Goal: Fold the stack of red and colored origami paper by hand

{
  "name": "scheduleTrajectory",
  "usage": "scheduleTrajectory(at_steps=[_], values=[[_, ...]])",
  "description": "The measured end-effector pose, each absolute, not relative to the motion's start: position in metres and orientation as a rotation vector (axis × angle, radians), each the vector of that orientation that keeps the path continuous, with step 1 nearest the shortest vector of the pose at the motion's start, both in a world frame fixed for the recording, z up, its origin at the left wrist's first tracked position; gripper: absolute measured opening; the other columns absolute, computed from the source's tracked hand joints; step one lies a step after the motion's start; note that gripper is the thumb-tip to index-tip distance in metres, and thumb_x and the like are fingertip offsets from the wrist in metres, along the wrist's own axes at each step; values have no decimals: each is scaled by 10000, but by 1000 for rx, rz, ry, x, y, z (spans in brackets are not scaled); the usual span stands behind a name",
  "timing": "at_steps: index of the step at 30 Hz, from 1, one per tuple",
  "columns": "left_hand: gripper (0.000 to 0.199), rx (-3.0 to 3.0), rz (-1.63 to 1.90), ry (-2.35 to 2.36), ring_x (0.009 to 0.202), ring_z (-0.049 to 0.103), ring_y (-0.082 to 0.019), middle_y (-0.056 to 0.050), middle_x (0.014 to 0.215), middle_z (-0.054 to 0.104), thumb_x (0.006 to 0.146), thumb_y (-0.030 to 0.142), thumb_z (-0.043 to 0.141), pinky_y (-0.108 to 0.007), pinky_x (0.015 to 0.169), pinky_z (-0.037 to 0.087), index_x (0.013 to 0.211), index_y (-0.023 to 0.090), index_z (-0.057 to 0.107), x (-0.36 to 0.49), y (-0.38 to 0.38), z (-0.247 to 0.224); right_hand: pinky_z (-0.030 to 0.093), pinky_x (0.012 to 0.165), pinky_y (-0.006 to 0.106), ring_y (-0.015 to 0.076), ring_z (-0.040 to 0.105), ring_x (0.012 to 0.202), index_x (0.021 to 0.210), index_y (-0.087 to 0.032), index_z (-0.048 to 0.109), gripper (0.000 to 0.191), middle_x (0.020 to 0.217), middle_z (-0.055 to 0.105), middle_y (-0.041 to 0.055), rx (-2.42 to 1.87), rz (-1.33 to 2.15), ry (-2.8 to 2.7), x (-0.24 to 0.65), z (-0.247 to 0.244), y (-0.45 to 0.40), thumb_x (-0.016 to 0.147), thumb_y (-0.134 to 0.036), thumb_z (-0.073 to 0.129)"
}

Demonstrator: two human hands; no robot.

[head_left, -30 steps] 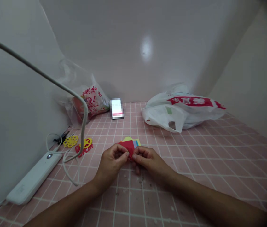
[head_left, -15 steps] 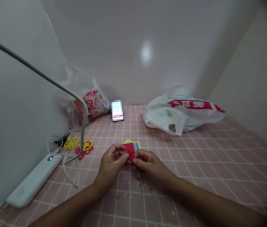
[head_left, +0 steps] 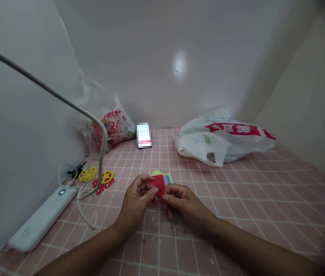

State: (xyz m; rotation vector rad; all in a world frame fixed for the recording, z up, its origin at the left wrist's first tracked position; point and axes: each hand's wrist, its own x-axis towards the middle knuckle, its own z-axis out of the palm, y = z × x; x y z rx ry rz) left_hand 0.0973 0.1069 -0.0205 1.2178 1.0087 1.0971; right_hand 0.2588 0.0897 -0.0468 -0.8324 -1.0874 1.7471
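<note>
Between my hands is a small red sheet of paper [head_left: 159, 182], held near the middle of the tiled surface. My left hand [head_left: 139, 193] pinches its left side between thumb and fingers. At its lower right edge, the thumb and forefinger of my right hand [head_left: 181, 199] are closed on it. Behind it show the edges of a purple, a blue and a yellow sheet [head_left: 170, 177]; whether these are held too or lie on the table, I cannot tell. My fingers hide the lower part of the red sheet.
On the left, a white power strip [head_left: 43, 216] lies along the wall with a looping white cable [head_left: 104, 153]. Beside it are yellow cutouts [head_left: 87, 174] and a red one [head_left: 104, 186]. Plastic bags [head_left: 116, 122] [head_left: 225, 134] and a lit phone [head_left: 144, 135] stand at the back.
The whole view has shifted very slightly. Both hands keep their grip on the red paper, with only tiny finger movement.
</note>
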Motion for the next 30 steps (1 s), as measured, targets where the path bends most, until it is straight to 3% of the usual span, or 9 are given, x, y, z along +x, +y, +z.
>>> scheduleTrajectory(at_steps=[5,12,30], values=[[287,1183,1025,972,632,627,-123,22,672,660,758,307,727,-230,634,477,964,159,594,96,108,-23,381,465,216,79,514,437,726,-163,539,276,586,584,-33,-820,1742,-1051,259,-47,90,805,-377,694],[267,1249,929,1026,548,569,-113,6,583,634,759,389,710,-226,568,445,705,140,629,97,107,-25,404,473,223,82,540,469,714,-160,551,281,681,636,0,-760,1765,-1045,259,-45,89,794,-383,703],[268,1336,950,1073,520,531,-107,32,554,580,815,383,652,-219,539,419,690,160,572,99,103,-28,387,444,217,88,531,445,677,-164,539,274,630,638,-2,-766,1788,-1019,257,-47,89,774,-366,696]])
